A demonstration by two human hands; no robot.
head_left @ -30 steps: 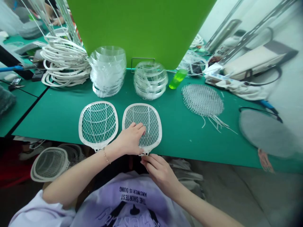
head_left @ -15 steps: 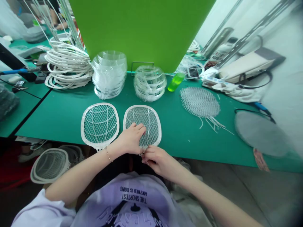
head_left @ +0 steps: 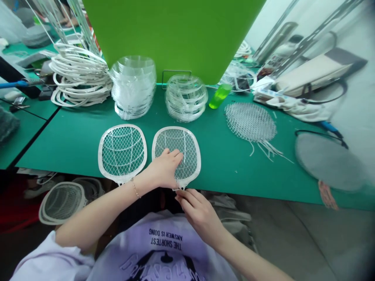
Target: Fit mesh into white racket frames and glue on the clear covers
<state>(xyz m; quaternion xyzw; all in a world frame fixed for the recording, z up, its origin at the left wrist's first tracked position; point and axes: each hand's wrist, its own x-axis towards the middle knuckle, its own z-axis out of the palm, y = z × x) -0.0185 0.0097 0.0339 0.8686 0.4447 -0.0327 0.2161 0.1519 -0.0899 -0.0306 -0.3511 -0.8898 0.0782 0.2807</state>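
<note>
My left hand lies across the lower left of an electric swatter head, a white oval frame with grey mesh and white ribs. Its fingers are bent onto the mesh, and the thumb is down at the neck, gripping the piece. Just below that neck, at the table's front edge, my right hand is closed in a pinch; whatever sits between its fingertips is too small to make out. To the left, a second swatter head with a more open mesh lies flat, its neck partly behind my left wrist.
Behind stand a coil-like pile of white frames, a stack of clear rings and a lower stack. Right of them are a green cylinder, mesh sheets and grey mesh. Finished-looking heads sit below left.
My right hand has shifted slightly down and back from the swatter's neck, showing more of the neck. My left hand stays on the mesh. The view has tilted a little.
</note>
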